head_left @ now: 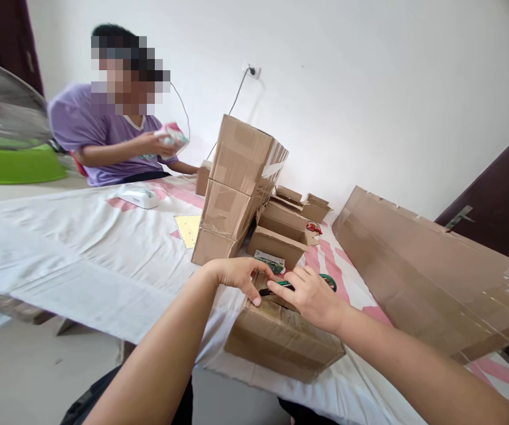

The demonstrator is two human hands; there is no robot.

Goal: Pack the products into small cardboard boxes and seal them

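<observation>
A closed cardboard box (281, 336) lies near the table's front edge, with clear tape along its top. My left hand (239, 276) grips the far left part of this box, thumb on top and fingers curved over. In my right hand (310, 298) is a pair of scissors (328, 282) with green and black handles, held low over the box top. Their dark front end points toward my left thumb; the fingers hide much of them. Just beyond my hands stands a small box with a green printed picture (270, 261).
Stacked cardboard boxes (232, 177) rise beyond my left hand. Open boxes (279, 233) stand beside them, with a large cardboard sheet (423, 265) at right. Across the cloth-covered table (81, 236), a person in purple (104, 136) holds a small packet (172, 139). A fan (6, 112) stands left.
</observation>
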